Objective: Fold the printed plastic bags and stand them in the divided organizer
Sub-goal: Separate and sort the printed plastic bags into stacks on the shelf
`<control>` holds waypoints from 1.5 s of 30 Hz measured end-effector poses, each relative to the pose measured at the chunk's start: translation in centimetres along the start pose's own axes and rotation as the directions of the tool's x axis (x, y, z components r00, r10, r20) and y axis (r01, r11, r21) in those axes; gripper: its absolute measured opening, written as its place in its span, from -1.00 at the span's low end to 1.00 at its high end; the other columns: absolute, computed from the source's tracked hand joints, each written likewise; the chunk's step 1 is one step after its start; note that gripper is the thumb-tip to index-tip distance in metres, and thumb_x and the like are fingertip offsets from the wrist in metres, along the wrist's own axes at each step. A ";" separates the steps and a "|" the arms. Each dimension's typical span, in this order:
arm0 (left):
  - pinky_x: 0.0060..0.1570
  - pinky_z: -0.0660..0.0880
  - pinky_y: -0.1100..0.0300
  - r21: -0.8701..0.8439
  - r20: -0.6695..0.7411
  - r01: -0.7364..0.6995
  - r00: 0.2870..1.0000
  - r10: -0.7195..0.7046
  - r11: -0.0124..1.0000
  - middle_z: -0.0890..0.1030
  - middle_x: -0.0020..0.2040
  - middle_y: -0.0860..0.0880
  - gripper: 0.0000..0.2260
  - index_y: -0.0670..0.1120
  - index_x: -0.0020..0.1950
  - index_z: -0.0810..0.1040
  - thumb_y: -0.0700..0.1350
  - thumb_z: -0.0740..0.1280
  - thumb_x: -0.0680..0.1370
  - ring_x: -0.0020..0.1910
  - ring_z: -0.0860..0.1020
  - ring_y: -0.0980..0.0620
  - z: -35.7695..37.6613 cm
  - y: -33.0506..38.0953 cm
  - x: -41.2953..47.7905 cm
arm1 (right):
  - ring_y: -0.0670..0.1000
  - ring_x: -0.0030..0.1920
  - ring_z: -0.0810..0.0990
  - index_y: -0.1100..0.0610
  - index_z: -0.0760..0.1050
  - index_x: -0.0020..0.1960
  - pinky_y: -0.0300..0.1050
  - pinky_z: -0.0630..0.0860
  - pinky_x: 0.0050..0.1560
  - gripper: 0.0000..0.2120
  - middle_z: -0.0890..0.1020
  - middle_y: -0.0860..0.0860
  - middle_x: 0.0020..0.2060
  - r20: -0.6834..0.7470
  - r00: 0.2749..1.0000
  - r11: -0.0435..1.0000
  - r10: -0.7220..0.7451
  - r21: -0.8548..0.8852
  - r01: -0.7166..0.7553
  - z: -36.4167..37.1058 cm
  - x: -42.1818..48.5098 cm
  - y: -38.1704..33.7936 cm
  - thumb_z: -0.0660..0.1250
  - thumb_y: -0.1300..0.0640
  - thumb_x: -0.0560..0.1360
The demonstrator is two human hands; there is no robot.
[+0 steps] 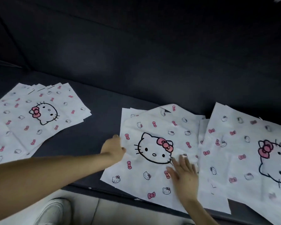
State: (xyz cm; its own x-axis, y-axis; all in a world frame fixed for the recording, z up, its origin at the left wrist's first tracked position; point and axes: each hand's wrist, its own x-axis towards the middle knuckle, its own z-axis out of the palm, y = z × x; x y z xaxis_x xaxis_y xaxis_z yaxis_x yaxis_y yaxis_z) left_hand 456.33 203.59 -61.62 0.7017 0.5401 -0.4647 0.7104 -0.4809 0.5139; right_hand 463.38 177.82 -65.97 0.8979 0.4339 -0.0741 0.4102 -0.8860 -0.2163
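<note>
White plastic bags printed with a cat face and pink bows lie flat on a dark sofa seat in three piles. The middle bag (pixel 154 153) tops a small stack. My left hand (pixel 114 147) grips its left edge, thumb up and fingers curled at the bag's border. My right hand (pixel 183 174) lies flat on the lower right part of the same bag, fingers spread and straight. A fanned stack of bags (pixel 39 111) sits at the left. Another bag (pixel 250 153) lies at the right, partly overlapping the middle pile. No organizer is in view.
The dark sofa backrest (pixel 136 46) rises behind the seat. The seat's front edge (pixel 81 189) runs below the bags. Beneath it is a pale floor with a white shoe (pixel 53 210).
</note>
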 end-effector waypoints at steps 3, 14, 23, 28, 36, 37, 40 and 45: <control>-0.25 0.41 0.17 -0.072 -0.102 0.040 0.994 -0.047 0.997 0.57 -0.05 -0.16 -0.87 -0.23 0.05 0.42 -0.20 0.28 0.56 -0.10 0.56 -0.11 0.5 0.6 -0.8 | 0.17 0.16 0.61 0.05 0.69 0.02 0.03 0.43 0.22 -0.40 0.66 0.04 0.10 -0.112 0.994 0.996 -0.001 0.087 0.011 0.1 -0.2 -0.4 -0.07 -0.21 0.62; -0.27 0.39 0.16 -0.048 -0.369 -0.196 0.915 0.165 0.980 0.57 -0.32 0.10 -0.90 0.00 -0.17 0.53 -0.14 0.34 0.55 -0.23 0.54 0.00 -7.1 4.2 -5.8 | -0.06 -0.27 0.66 0.04 0.67 -0.19 0.06 0.48 0.17 -0.82 0.71 -0.12 -0.22 -0.443 0.893 0.924 0.085 0.371 0.096 -6.8 -0.3 -2.5 0.30 0.06 0.46; -0.17 0.49 0.10 -0.221 -0.406 -0.449 0.850 0.337 0.866 0.60 -0.27 0.02 -0.93 0.00 -0.14 0.58 -0.14 0.37 0.53 -0.26 0.55 0.05 -8.3 12.0 -10.5 | -0.18 -0.14 0.58 0.06 0.68 -0.04 -0.55 0.35 -0.15 -0.89 0.69 -0.16 -0.11 -0.504 0.831 0.852 0.237 0.519 0.072 -17.1 -3.5 2.0 0.37 0.16 0.53; -0.14 0.52 0.03 -0.288 -0.301 -0.531 0.840 0.450 0.797 0.60 -0.28 0.00 -0.95 0.00 -0.12 0.59 -0.13 0.38 0.53 -0.27 0.53 0.06 -2.8 20.0 -10.6 | -0.12 -0.10 0.58 0.02 0.66 0.01 -0.51 0.29 -0.16 -0.84 0.65 -0.19 -0.13 -0.429 0.770 0.779 0.472 0.613 -0.136 -20.9 -6.0 9.5 0.30 0.09 0.56; -0.15 0.47 0.16 -0.580 -0.218 -0.638 0.721 0.657 0.507 0.57 -0.26 -0.02 -0.90 0.01 -0.10 0.58 -0.20 0.37 0.54 -0.25 0.51 0.05 4.0 34.9 -13.2 | -0.06 -0.07 0.54 -0.01 0.64 -0.01 -0.15 0.31 -0.09 -0.82 0.59 -0.19 -0.14 -0.591 0.456 0.734 0.666 0.628 -0.258 -29.2 -9.7 18.3 0.25 0.05 0.57; -0.12 0.49 0.16 -0.613 -0.224 -0.633 0.713 0.664 0.473 0.58 -0.23 -0.06 -0.91 -0.01 -0.09 0.59 -0.21 0.37 0.54 -0.22 0.52 0.04 4.3 36.0 -13.4 | -0.07 -0.05 0.54 -0.02 0.63 -0.02 -0.16 0.31 -0.09 -0.80 0.62 -0.18 -0.09 -0.639 0.414 0.758 0.648 0.597 -0.265 -29.6 -9.9 18.7 0.23 0.03 0.57; -0.15 0.47 0.26 -0.654 -0.252 -0.621 0.718 0.649 0.433 0.58 -0.23 -0.02 -0.87 0.04 -0.11 0.58 -0.20 0.37 0.54 -0.21 0.51 0.05 4.9 37.7 -12.7 | -0.06 0.03 0.58 -0.02 0.62 0.00 -0.22 0.31 -0.12 -0.77 0.65 -0.16 0.03 -0.742 0.336 0.813 0.579 0.501 -0.296 -28.9 -9.9 19.1 0.19 0.01 0.56; 0.12 0.42 0.14 -0.235 -0.233 -0.697 0.717 0.657 0.678 0.59 0.08 -0.05 -0.70 -0.02 0.27 0.54 0.01 0.35 0.55 0.09 0.53 -0.02 6.5 35.8 -8.4 | 0.00 -0.14 0.58 0.11 0.61 0.01 -0.19 0.28 -0.23 -0.83 0.67 -0.03 -0.03 -0.610 0.428 0.744 0.667 0.575 -0.340 -23.1 -7.4 18.8 0.26 0.10 0.59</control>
State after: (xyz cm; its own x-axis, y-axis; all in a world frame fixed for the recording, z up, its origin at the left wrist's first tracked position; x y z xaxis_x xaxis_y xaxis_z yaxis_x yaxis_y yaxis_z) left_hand 476.22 177.38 -43.97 0.9573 0.2321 0.1722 -0.0204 -0.5399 0.8415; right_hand 468.13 154.20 -47.03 0.7549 -0.5051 0.4184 -0.0917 -0.7129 -0.6952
